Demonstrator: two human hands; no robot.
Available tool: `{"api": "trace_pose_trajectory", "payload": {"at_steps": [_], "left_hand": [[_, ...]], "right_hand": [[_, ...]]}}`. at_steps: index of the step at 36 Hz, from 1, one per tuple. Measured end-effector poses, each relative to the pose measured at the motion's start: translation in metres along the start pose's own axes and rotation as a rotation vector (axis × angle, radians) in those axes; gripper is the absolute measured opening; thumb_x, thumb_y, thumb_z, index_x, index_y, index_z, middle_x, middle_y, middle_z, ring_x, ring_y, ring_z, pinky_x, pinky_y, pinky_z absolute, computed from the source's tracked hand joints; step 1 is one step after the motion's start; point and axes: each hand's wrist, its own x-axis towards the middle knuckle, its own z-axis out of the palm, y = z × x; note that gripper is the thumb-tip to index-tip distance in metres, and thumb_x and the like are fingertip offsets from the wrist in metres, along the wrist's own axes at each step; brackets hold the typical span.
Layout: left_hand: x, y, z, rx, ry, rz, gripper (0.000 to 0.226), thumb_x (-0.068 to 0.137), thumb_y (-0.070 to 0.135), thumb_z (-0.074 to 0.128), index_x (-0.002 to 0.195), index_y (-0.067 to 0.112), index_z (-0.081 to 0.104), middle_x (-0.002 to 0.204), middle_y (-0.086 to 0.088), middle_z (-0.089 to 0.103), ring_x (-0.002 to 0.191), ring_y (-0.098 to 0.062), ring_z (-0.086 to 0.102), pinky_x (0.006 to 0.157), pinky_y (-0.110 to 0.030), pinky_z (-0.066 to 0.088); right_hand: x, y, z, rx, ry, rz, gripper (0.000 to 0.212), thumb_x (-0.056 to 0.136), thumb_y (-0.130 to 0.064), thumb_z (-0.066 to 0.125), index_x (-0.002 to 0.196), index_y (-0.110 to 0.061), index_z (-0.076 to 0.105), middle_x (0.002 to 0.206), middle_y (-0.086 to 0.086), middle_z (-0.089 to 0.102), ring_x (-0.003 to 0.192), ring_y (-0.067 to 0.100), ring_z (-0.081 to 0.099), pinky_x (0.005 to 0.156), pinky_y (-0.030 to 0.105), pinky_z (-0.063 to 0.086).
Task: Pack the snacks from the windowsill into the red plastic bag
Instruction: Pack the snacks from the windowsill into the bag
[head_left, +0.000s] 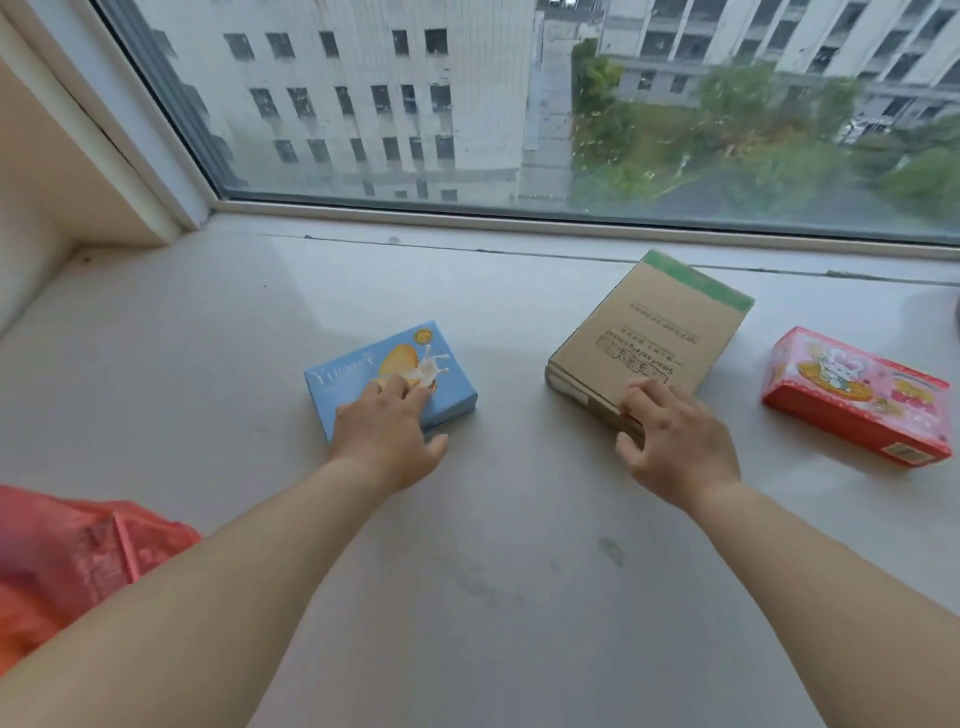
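partly cropped red bag (67, 561); left hand (387, 441) grips blue box (363, 374), right hand (675, 441) grips brown box (660, 327).

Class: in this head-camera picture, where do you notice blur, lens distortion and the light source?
Head view: daylight enters through the window; the straight window frame bows from wide-angle distortion; the crumpled red plastic bag at the left edge is blurred, the light-blue biscuit box sharp.
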Motion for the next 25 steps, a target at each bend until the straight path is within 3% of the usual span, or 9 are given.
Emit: {"api": "trace_pose_trajectory", "payload": {"at_steps": [1,3,6,8,10,12,14,17,25], "left_hand": [[0.001,0.001,-0.005,0.009,-0.014,0.027,0.052,0.088,0.057,0.044,0.133,0.031,0.042,0.13,0.004,0.046,0.12,-0.021,0.045,0.093,-0.037,0.039],[0.006,0.0,-0.013,0.028,-0.045,0.079,0.047,0.089,0.056,0.044,0.129,0.031,0.046,0.128,0.006,0.048,0.116,-0.021,0.051,0.087,-0.035,0.04],[0.016,-0.01,-0.02,0.075,-0.062,0.066,0.056,0.085,0.053,0.053,0.135,0.035,0.039,0.14,0.006,0.036,0.125,-0.02,0.042,0.09,-0.036,0.038],[0.023,-0.02,-0.022,0.06,-0.1,-0.032,0.076,0.075,0.061,0.061,0.14,0.038,0.03,0.148,0.003,0.027,0.134,-0.021,0.031,0.099,-0.04,0.035],[0.028,-0.026,-0.02,-0.042,-0.197,-0.159,0.098,0.066,0.068,0.067,0.145,0.034,0.019,0.149,-0.003,0.025,0.136,-0.025,0.028,0.102,-0.043,0.034],[0.03,-0.027,-0.019,-0.082,-0.275,-0.231,0.108,0.062,0.074,0.067,0.145,0.028,0.016,0.141,-0.008,0.034,0.131,-0.028,0.035,0.099,-0.043,0.038],[0.029,-0.026,-0.017,-0.029,-0.301,-0.27,0.11,0.057,0.079,0.065,0.142,0.024,0.022,0.136,-0.007,0.038,0.127,-0.028,0.038,0.095,-0.043,0.038],[0.031,-0.026,-0.012,-0.019,-0.316,-0.315,0.115,0.049,0.082,0.067,0.137,0.019,0.028,0.133,-0.006,0.037,0.126,-0.027,0.038,0.095,-0.042,0.039],[0.024,-0.03,-0.003,-0.216,-0.436,-0.323,0.12,0.043,0.071,0.079,0.134,0.013,0.027,0.127,-0.011,0.044,0.115,-0.029,0.049,0.094,-0.041,0.045]], "right_hand": [[-0.007,0.004,-0.002,-0.005,0.039,-0.017,0.015,0.075,-0.026,0.064,0.086,-0.015,0.061,0.105,-0.002,0.062,0.095,0.026,0.059,0.067,0.028,0.042],[-0.022,0.014,-0.005,-0.048,0.11,-0.059,0.022,0.075,-0.037,0.054,0.072,-0.016,0.058,0.082,-0.001,0.062,0.077,0.025,0.062,0.055,0.023,0.038],[-0.036,0.018,-0.011,-0.037,0.156,0.01,0.025,0.077,-0.038,0.056,0.074,-0.015,0.065,0.069,0.003,0.062,0.065,0.027,0.063,0.049,0.025,0.043],[-0.027,0.014,-0.017,0.018,0.153,0.153,0.022,0.084,-0.033,0.062,0.088,-0.013,0.069,0.078,0.01,0.066,0.073,0.032,0.064,0.057,0.034,0.05],[-0.008,0.008,-0.021,-0.019,0.034,0.282,0.039,0.092,-0.045,0.048,0.112,-0.015,0.062,0.107,0.011,0.063,0.098,0.031,0.059,0.077,0.039,0.048],[0.011,0.002,-0.022,0.007,-0.093,0.48,0.068,0.083,-0.066,0.047,0.134,-0.02,0.043,0.136,0.009,0.039,0.125,0.027,0.04,0.096,0.043,0.037],[0.021,-0.004,-0.016,0.113,-0.199,0.634,0.1,0.068,-0.079,0.054,0.146,-0.026,0.021,0.153,0.006,0.01,0.142,0.028,0.01,0.105,0.052,0.027],[0.024,-0.008,-0.004,0.194,-0.258,0.664,0.113,0.06,-0.084,0.055,0.149,-0.034,0.006,0.157,0.0,-0.01,0.144,0.027,-0.014,0.108,0.057,0.02],[0.005,0.0,-0.004,0.145,-0.289,0.528,0.104,0.063,-0.084,0.051,0.147,-0.045,0.006,0.157,-0.007,-0.013,0.144,0.018,-0.017,0.111,0.048,0.021]]}}
